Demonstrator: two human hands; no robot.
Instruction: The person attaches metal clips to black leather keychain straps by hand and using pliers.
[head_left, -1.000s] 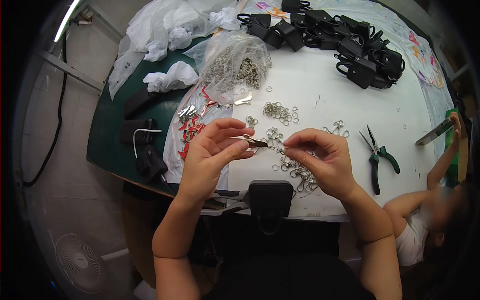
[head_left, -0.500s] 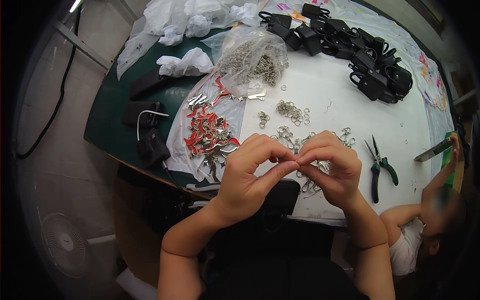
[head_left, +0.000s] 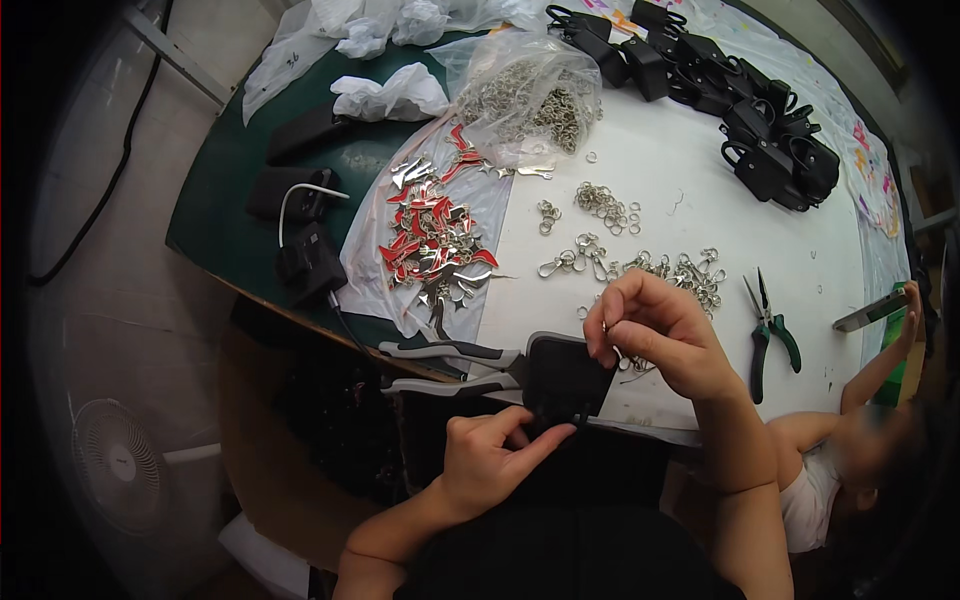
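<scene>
My left hand [head_left: 495, 455] is low at the table's front edge, its thumb and fingers closed on the lower end of a small black case [head_left: 568, 365] near a dark strap loop. Just above the case, my right hand [head_left: 665, 335] pinches a small metal piece [head_left: 605, 328] between thumb and fingertips; its exact shape is mostly hidden. Grey-handled pliers [head_left: 450, 352] lie left of the case, jaws against it. Beyond my right hand are silver swivel clasps [head_left: 585, 255] and a little heap of metal rings [head_left: 603, 205].
Red and silver charms [head_left: 435, 235] lie on plastic at the left, below a clear bag of metal rings [head_left: 530, 95]. Black cases [head_left: 770, 150] pile up at the far right. Green-handled pliers [head_left: 770, 340] lie at right, near another person's arm [head_left: 885, 350] and phone [head_left: 870, 312].
My hands have parted. The left has dropped down to the black case at the table edge; the right stays raised with its pinch. The view has shifted slightly.
</scene>
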